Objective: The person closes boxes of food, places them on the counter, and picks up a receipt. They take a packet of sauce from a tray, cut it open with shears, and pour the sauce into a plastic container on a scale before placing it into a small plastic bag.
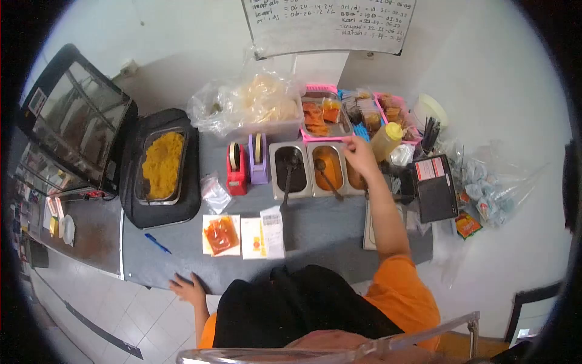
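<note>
My left hand lies at the table's front edge with its fingers spread, holding nothing. My right hand is stretched out over the third sauce pan, close to the near edge of a pink-rimmed tray. Its fingers are bent together, and whatever is between them is hidden. Beside that pan are one with orange sauce and one with dark sauce, each with a ladle in it. In front of me lie a packet of red-orange sauce on a printed card, a second card and a paper slip.
Two tape dispensers, red and purple, stand left of the pans. Farther left is a tray of yellow food beside a glass display case. A sauce bottle and a black tablet stand right. A blue pen lies left.
</note>
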The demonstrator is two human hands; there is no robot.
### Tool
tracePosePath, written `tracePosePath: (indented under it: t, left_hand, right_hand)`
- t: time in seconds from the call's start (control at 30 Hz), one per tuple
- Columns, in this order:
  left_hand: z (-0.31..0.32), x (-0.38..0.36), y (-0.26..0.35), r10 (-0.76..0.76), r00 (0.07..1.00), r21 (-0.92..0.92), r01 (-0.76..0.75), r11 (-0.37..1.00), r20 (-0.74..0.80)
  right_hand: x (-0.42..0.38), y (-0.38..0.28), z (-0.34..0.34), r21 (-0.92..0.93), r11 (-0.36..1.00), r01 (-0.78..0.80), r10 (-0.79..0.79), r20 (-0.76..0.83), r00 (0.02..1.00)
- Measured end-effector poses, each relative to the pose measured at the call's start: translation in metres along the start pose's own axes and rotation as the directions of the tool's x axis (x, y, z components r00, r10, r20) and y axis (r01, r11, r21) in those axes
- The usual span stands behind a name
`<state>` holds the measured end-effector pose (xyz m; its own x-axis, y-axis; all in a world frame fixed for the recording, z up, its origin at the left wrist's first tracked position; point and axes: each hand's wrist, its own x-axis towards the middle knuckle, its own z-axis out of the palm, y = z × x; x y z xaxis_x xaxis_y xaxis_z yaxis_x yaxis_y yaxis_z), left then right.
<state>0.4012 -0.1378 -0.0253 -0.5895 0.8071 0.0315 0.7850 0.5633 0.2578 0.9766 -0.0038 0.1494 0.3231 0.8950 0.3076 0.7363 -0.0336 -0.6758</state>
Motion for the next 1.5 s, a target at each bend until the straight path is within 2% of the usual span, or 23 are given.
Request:
tracePosePath:
  t: [0.07, 0.1, 0.13, 0.17, 0.2, 0.23, 0.3, 0.43, 0.5, 0.53, 0.8, 0.9, 0.97, 1.1, 1.17, 1.2, 1.23, 1.27, 1.3, 1.33, 1.37, 1.43, 1.5]
  left_hand:
    - [0.001, -0.011, 0.008, -0.112, 0.994, 0.041, 0.113, 0.993, -0.018]
    - [0.014, -0.012, 0.003, -0.116, 0.993, 0.042, 0.117, 0.992, -0.023]
    - [0.033, -0.010, -0.007, -0.159, 0.977, -0.132, 0.141, 0.981, -0.142]
    - [0.046, -0.006, -0.008, -0.219, 0.943, -0.303, 0.139, 0.943, -0.249]
    - [0.037, -0.007, 0.008, -0.351, 0.920, -0.362, 0.271, 0.892, -0.174]
    - [0.042, -0.004, 0.005, -0.354, 0.918, -0.360, 0.274, 0.892, -0.179]
    - [0.049, -0.005, -0.004, -0.244, 0.926, -0.381, 0.123, 0.916, -0.287]
    - [0.049, -0.005, -0.004, -0.294, 0.922, -0.349, 0.197, 0.916, -0.251]
    - [0.048, -0.005, -0.005, -0.275, 0.926, -0.333, 0.182, 0.925, -0.258]
    - [0.046, -0.005, -0.004, -0.286, 0.926, -0.338, 0.195, 0.921, -0.247]
    - [0.049, -0.004, -0.008, -0.277, 0.931, -0.320, 0.194, 0.927, -0.239]
    - [0.045, -0.006, -0.001, -0.283, 0.925, -0.307, 0.200, 0.930, -0.254]
    - [0.043, -0.007, 0.004, -0.284, 0.922, -0.286, 0.207, 0.936, -0.264]
    - [0.039, -0.006, 0.007, -0.297, 0.925, -0.250, 0.237, 0.939, -0.239]
    - [0.044, -0.005, 0.001, -0.280, 0.925, -0.319, 0.192, 0.928, -0.256]
    - [0.045, -0.005, 0.000, -0.279, 0.925, -0.317, 0.192, 0.929, -0.258]
    - [0.046, -0.005, -0.001, -0.284, 0.925, -0.348, 0.187, 0.919, -0.253]
    - [0.048, -0.005, -0.003, -0.288, 0.925, -0.379, 0.182, 0.907, -0.246]
    - [0.047, -0.004, -0.001, -0.289, 0.925, -0.379, 0.182, 0.907, -0.247]
    - [0.046, -0.005, 0.002, -0.296, 0.922, -0.407, 0.177, 0.896, -0.251]
    - [0.046, -0.006, 0.003, -0.303, 0.919, -0.434, 0.172, 0.884, -0.253]
    - [0.046, -0.006, 0.000, -0.305, 0.920, -0.386, 0.196, 0.902, -0.247]
    - [0.044, -0.006, 0.001, -0.300, 0.924, -0.337, 0.211, 0.918, -0.238]
  right_hand:
    - [0.063, 0.038, 0.012, -0.168, 0.983, 0.077, -0.077, 0.007, 0.997]
    - [0.097, 0.066, 0.024, -0.243, 0.963, 0.119, -0.117, 0.023, 0.993]
    - [0.126, 0.085, 0.036, -0.237, 0.964, 0.122, -0.120, 0.024, 0.993]
    - [0.152, 0.100, 0.047, -0.383, 0.915, 0.127, -0.114, 0.056, 0.992]
    - [0.169, 0.104, 0.054, -0.518, 0.845, 0.134, -0.103, 0.087, 0.991]
    - [0.181, 0.110, 0.060, -0.513, 0.847, 0.137, -0.106, 0.091, 0.990]
    - [0.201, 0.114, 0.068, -0.559, 0.822, 0.108, -0.044, 0.127, 0.991]
    - [0.219, 0.113, 0.077, -0.658, 0.750, 0.063, -0.021, 0.071, 0.997]
    - [0.236, 0.117, 0.071, -0.675, 0.738, -0.014, 0.264, 0.270, 0.926]
    - [0.242, 0.119, 0.070, -0.707, 0.707, 0.016, 0.294, 0.314, 0.903]
    - [0.260, 0.102, 0.031, -0.713, 0.701, -0.004, 0.399, 0.388, 0.831]
    - [0.286, 0.130, 0.048, -0.679, 0.734, 0.027, 0.361, 0.425, 0.830]
    - [0.293, 0.130, 0.059, -0.733, 0.676, 0.072, 0.232, 0.305, 0.924]
    - [0.286, 0.086, 0.064, -0.814, 0.576, 0.076, 0.220, 0.244, 0.944]
    - [0.290, 0.085, 0.072, -0.769, 0.636, 0.062, 0.067, 0.136, 0.988]
    - [0.290, 0.090, 0.078, -0.767, 0.638, 0.062, 0.068, 0.136, 0.988]
    - [0.287, 0.096, 0.085, -0.736, 0.674, 0.065, -0.093, 0.003, 0.996]
    - [0.286, 0.101, 0.091, -0.704, 0.706, 0.078, -0.243, -0.137, 0.960]
    - [0.286, 0.107, 0.095, -0.703, 0.707, 0.079, -0.243, -0.137, 0.960]
    - [0.286, 0.113, 0.098, -0.711, 0.701, 0.048, -0.056, 0.012, 0.998]
    - [0.288, 0.119, 0.101, -0.725, 0.689, 0.020, 0.137, 0.158, 0.978]
    - [0.269, 0.118, 0.100, -0.790, 0.604, 0.107, 0.306, 0.354, 0.884]
    - [0.256, 0.118, 0.098, -0.791, 0.590, 0.164, 0.323, 0.417, 0.849]
